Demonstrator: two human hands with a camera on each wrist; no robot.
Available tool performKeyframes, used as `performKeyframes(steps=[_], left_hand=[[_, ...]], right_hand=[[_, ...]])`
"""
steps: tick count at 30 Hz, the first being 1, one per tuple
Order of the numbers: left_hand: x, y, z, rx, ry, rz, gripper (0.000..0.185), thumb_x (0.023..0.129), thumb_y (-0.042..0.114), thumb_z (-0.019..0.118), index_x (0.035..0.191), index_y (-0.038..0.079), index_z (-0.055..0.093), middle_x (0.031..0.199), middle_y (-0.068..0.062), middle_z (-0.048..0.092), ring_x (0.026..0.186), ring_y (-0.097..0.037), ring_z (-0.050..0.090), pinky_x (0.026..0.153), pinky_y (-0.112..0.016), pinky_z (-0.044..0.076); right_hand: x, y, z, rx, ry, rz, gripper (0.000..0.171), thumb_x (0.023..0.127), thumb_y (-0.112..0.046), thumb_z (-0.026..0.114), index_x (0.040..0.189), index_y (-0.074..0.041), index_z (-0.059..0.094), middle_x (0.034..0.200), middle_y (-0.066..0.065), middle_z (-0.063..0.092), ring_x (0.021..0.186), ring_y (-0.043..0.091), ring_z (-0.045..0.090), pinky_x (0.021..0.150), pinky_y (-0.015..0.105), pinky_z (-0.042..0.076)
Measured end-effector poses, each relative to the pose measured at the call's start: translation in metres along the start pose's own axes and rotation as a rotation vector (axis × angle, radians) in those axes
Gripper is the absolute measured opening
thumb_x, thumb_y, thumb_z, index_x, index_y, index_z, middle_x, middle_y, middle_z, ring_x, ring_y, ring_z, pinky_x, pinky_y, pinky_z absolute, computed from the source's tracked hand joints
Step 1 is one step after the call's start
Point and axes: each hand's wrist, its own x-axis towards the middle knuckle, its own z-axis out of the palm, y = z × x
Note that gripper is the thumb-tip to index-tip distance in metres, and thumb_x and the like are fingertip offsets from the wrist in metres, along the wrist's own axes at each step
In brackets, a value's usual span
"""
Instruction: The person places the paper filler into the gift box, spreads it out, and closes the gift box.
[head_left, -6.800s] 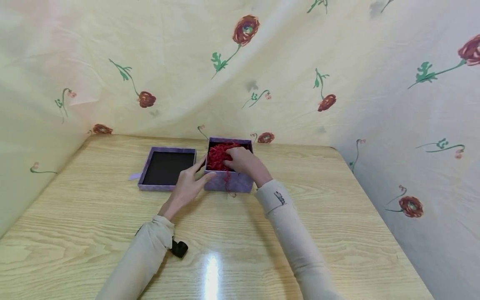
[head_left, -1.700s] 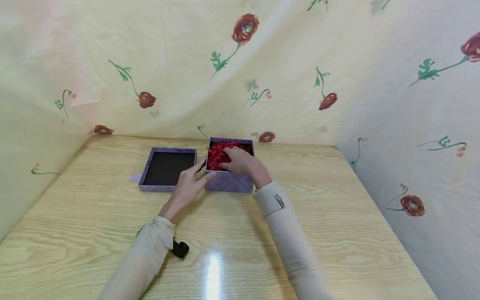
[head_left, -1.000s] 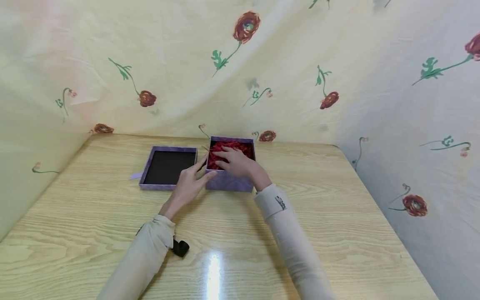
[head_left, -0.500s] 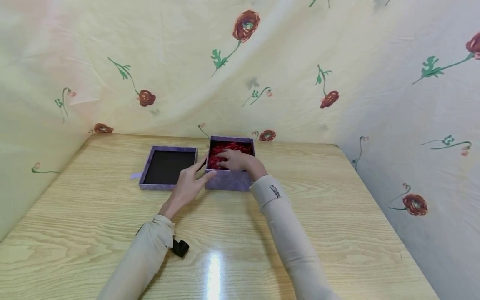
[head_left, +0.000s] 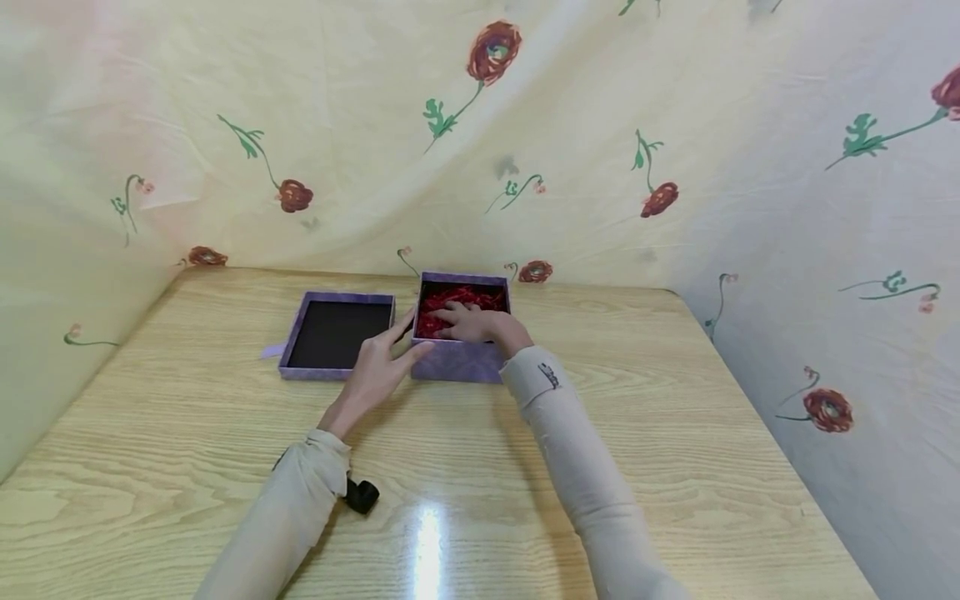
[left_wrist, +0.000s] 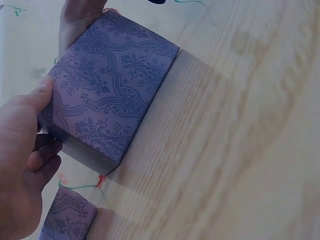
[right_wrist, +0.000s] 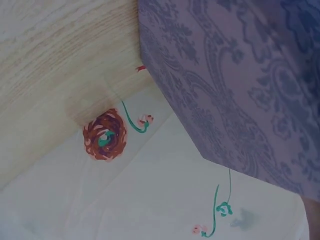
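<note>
**Shreds pressed down into the box**

At the far edge of the table (head_left: 187, 450), left of its middle, the lid (head_left: 335, 335) lies upside down, black lining up, untouched and in the same spot as in the earlier pictures. Just right of it, nearly touching, stands the box (head_left: 457, 360), also unmoved.

The left hand (head_left: 375, 367) has not shifted: it braces the box's left near corner, thumb laid along the near wall and fingers curled behind the side wall, a light hold on the box itself.

The change is on the right. A few seconds ago the right hand (head_left: 474, 322) sat high on a mound of red shreds (head_left: 459, 294), with strands trailing over the near wall. Now the hand is lower, inside the box, fingers spread fairly flat and pressing on the shreds; no strands hang over the wall. The shreds sit below the rim, showing at the back of the box.

To my eye the filling is now tucked in and levelled, so the packing of the box looks about done.
</note>
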Motion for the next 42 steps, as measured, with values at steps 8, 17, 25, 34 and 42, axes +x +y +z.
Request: performKeyframes(steps=[8,17,25,34,42], left_hand=[[0.001,-0.001,-0.001,0.009,-0.002,0.012,0.070,0.091,0.051,0.058,0.150,0.024,0.032,0.147,-0.004,0.037,0.130,-0.027,0.040,0.099,-0.048,0.038],[0.001,0.001,0.001,-0.002,-0.005,0.006,0.069,0.090,0.052,0.058,0.150,0.026,0.032,0.148,-0.002,0.035,0.131,-0.026,0.039,0.100,-0.048,0.038],[0.002,0.001,0.001,-0.013,-0.010,0.018,0.069,0.091,0.050,0.058,0.150,0.027,0.032,0.148,-0.003,0.036,0.131,-0.026,0.039,0.099,-0.049,0.038],[0.002,0.001,0.000,-0.004,-0.012,0.015,0.069,0.091,0.050,0.058,0.150,0.026,0.032,0.148,-0.001,0.036,0.131,-0.026,0.040,0.100,-0.048,0.038],[0.002,-0.001,-0.001,-0.009,-0.007,0.024,0.069,0.091,0.049,0.059,0.150,0.024,0.032,0.147,-0.002,0.037,0.131,-0.026,0.039,0.100,-0.048,0.037]], right_hand=[[0.000,0.002,0.002,0.052,-0.008,0.017,0.059,0.102,-0.041,0.037,0.154,-0.024,0.015,0.159,0.007,0.001,0.143,0.035,-0.004,0.111,0.055,0.003],[-0.003,0.001,0.000,0.022,0.011,0.013,0.059,0.102,-0.042,0.038,0.154,-0.022,0.018,0.159,0.009,0.004,0.142,0.037,-0.001,0.111,0.055,0.005],[-0.006,0.000,-0.004,-0.003,0.057,-0.024,0.058,0.102,-0.044,0.038,0.153,-0.021,0.024,0.158,0.009,0.012,0.143,0.034,0.005,0.111,0.053,0.006],[-0.020,-0.001,-0.010,0.011,0.192,-0.106,0.055,0.101,-0.040,0.041,0.151,-0.017,0.032,0.154,0.011,0.025,0.142,0.030,0.016,0.111,0.051,0.011],[-0.044,0.006,-0.016,0.167,0.312,-0.225,0.052,0.102,-0.033,0.045,0.149,-0.015,0.035,0.153,0.013,0.027,0.140,0.027,0.022,0.110,0.045,0.023]])
